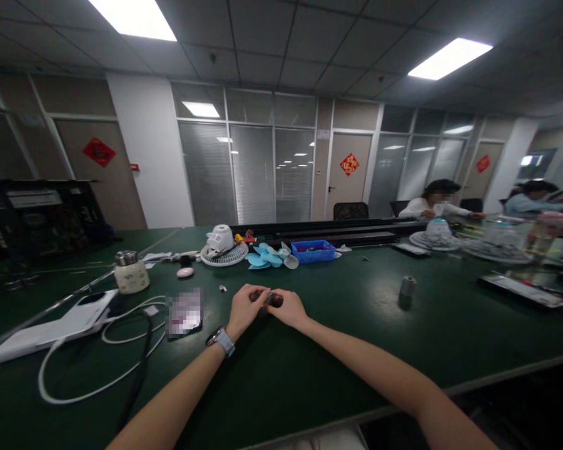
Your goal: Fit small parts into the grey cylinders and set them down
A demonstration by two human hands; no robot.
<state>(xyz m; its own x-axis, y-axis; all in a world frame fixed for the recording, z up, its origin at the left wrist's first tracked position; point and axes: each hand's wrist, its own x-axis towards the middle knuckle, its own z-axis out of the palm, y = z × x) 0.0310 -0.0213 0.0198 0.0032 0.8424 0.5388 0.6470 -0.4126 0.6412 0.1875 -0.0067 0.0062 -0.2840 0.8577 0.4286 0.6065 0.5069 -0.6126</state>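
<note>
My left hand (244, 306) and my right hand (288, 307) meet over the middle of the green table. Between their fingertips is a small dark part with reddish-brown areas (274, 300). Both hands have their fingers closed around it, and they cover much of it, so its exact kind does not show. A small white earbud (223, 288) lies just left of my left hand. Beyond the hands are light-blue fan blades (265, 257) and a blue plastic tray (313, 252) with small items in it. A metal cylinder (407, 286) stands upright to the right.
On the left are a cream flask (131, 275), a white phone (85, 312) with a looping white cable (82, 399), and a flat pixelated item (184, 312). A white fan housing (221, 240) rests on its grille at the back. Another person (434, 200) sits at the far right.
</note>
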